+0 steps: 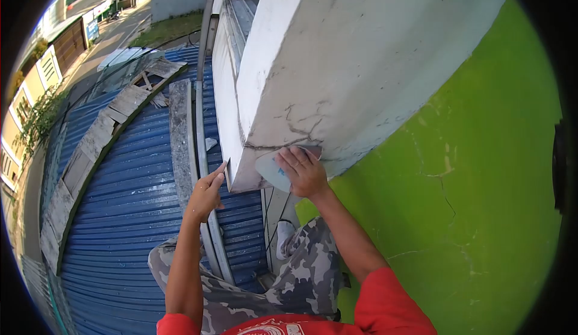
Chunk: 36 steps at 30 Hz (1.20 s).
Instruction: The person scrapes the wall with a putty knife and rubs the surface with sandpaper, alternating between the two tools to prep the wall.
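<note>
My right hand presses a pale, rounded sheet of sandpaper with blue print against the white wall, just below a branching crack. A reddish-brown part of the sheet shows beyond the fingertips. My left hand is closed beside the wall's lower left corner, its index finger stretched toward the edge. A thin, dark blade-like tool, seen nearly edge-on, sticks out at its fingertips; its handle is hidden.
A bright green wall with fine cracks rises on the right. Blue corrugated roofing lies below on the left, with metal rails and a weathered board strip along it. A street runs beyond. My foot is beneath the wall's lower edge.
</note>
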Each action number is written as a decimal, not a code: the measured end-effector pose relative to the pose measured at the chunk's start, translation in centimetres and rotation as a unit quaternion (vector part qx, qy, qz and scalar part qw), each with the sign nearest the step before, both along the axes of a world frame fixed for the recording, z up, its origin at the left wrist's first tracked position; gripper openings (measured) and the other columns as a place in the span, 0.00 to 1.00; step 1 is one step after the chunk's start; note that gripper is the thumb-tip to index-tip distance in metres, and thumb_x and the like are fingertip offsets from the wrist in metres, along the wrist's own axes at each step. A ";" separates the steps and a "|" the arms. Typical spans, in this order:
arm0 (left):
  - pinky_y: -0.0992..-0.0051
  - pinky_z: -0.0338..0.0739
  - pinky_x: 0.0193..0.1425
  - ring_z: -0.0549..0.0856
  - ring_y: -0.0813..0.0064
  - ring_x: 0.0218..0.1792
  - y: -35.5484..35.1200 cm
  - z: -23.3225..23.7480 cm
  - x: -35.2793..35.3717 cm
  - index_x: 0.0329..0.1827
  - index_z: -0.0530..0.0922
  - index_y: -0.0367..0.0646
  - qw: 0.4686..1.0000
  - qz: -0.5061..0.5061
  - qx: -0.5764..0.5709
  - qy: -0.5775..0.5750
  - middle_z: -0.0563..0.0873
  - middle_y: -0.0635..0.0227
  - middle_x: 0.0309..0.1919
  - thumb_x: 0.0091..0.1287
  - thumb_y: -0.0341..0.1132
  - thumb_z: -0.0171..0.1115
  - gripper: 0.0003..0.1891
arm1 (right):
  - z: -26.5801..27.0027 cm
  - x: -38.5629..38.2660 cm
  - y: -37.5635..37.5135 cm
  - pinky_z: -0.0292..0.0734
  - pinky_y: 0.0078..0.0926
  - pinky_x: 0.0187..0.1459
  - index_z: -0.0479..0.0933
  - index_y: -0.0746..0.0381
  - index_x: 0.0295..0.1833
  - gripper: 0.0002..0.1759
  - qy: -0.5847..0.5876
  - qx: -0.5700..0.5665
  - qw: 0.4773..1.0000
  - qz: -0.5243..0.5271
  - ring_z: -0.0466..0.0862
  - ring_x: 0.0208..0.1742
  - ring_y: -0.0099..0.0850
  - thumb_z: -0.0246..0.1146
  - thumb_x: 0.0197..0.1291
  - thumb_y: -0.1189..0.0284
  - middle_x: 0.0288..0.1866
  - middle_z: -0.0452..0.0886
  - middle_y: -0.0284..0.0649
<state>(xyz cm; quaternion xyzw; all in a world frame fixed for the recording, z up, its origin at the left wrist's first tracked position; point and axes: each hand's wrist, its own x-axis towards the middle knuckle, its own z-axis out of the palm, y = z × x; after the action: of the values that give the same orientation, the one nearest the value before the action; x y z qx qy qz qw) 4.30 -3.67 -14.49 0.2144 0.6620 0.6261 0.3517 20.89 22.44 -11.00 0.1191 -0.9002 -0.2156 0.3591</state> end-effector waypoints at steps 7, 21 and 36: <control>0.73 0.83 0.28 0.67 0.87 0.16 0.2 -0.9 0.4 0.81 0.71 0.48 1.000 0.012 -0.005 0.003 0.68 0.80 0.18 0.86 0.44 0.49 0.25 | 9.2 -3.2 0.3 0.40 0.67 0.82 0.66 0.73 0.78 0.29 0.411 -0.318 0.852 -0.068 0.49 0.86 0.69 0.45 0.80 0.66 0.85 0.55 0.68; 0.73 0.85 0.29 0.65 0.86 0.14 0.5 -1.8 1.0 0.79 0.70 0.38 1.000 0.029 0.005 -0.007 0.71 0.77 0.17 0.86 0.45 0.48 0.26 | -2.6 -0.7 2.7 0.71 0.46 0.69 0.75 0.76 0.66 0.26 0.357 -0.643 0.637 -0.233 0.78 0.68 0.60 0.48 0.83 0.63 0.65 0.80 0.66; 0.74 0.85 0.30 0.66 0.86 0.14 1.6 -0.8 2.7 0.69 0.77 0.33 0.997 0.073 -0.003 0.021 0.74 0.74 0.18 0.86 0.46 0.48 0.25 | -8.3 0.4 4.9 0.66 0.44 0.76 0.68 0.75 0.76 0.27 0.503 -0.532 0.660 -0.166 0.73 0.77 0.58 0.48 0.82 0.68 0.77 0.71 0.66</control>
<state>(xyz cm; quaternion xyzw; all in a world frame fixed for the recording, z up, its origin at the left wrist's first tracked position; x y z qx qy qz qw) 6.99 -2.08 -15.32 0.1780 0.6848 0.6437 0.2916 21.25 27.34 -19.33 -0.3706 -0.5483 0.2173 0.7175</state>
